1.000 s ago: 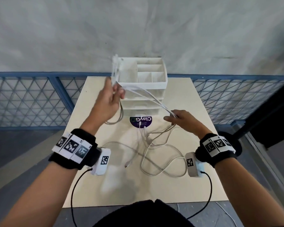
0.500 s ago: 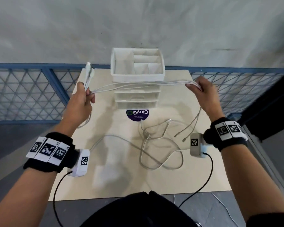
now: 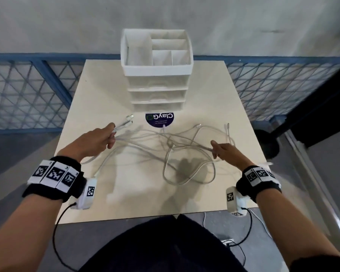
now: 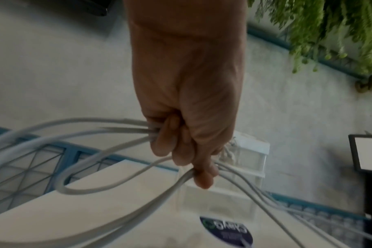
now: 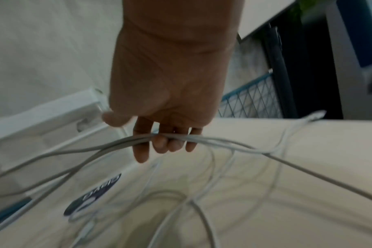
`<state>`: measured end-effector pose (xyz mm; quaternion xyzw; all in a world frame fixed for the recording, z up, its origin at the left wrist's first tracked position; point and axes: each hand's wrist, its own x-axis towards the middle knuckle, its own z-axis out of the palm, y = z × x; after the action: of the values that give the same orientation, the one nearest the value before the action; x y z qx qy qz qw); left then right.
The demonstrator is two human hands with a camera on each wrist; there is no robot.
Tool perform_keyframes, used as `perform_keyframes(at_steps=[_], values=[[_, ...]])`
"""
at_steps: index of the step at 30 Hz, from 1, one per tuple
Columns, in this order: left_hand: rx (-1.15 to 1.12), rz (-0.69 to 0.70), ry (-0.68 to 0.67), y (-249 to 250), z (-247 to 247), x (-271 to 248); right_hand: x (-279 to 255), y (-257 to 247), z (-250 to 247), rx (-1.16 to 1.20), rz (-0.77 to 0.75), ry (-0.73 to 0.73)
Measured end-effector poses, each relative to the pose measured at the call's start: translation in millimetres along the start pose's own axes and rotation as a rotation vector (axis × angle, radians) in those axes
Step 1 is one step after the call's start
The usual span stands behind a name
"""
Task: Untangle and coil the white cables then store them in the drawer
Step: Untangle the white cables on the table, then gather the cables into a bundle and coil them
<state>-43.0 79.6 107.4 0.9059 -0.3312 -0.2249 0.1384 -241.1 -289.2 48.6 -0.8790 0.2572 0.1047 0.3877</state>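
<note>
Several white cables [image 3: 185, 163] lie in a loose tangle on the beige table [image 3: 234, 107]. My left hand [image 3: 111, 134] grips a bunch of them near their ends, and the plugs [image 3: 129, 122] stick out past my fingers. In the left wrist view my fingers [image 4: 176, 151] are curled tight round the cables [image 4: 91, 132]. My right hand [image 3: 214, 150] holds other strands low over the table's right side; its fingers [image 5: 168, 142] hook round the cables [image 5: 223, 139]. The white drawer unit [image 3: 157, 91] stands at the back with its drawers closed.
A round purple sticker [image 3: 159, 119] lies on the table in front of the drawer unit. An open divided tray [image 3: 155, 65] tops the unit. Blue mesh railing [image 3: 28, 95] runs behind and beside the table. Black wrist-camera leads hang off the front edge.
Both hands have come down from in front of the drawer unit to just above the table. The strands stretched taut between them have gone slack and now lie on the table.
</note>
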Motion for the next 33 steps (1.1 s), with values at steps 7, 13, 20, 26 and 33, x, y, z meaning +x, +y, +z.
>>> perform_keyframes(at_steps=[7, 13, 20, 26, 33], values=[[0.059, -0.119, -0.158, 4, 20, -9, 35, -9, 39, -0.189, 0.007, -0.015], [-0.003, -0.147, -0.229, 5, 32, -19, 83, -73, 86, -0.144, -0.166, -0.028], [-0.230, -0.088, -0.243, 7, 31, -10, 100, -84, 94, -0.047, -0.129, -0.002], [-0.579, -0.088, 0.024, 40, 27, 20, 68, -113, 43, 0.332, -0.267, -0.031], [-0.956, 0.041, 0.176, 96, 8, 36, 18, -145, 33, 0.452, -0.393, -0.132]])
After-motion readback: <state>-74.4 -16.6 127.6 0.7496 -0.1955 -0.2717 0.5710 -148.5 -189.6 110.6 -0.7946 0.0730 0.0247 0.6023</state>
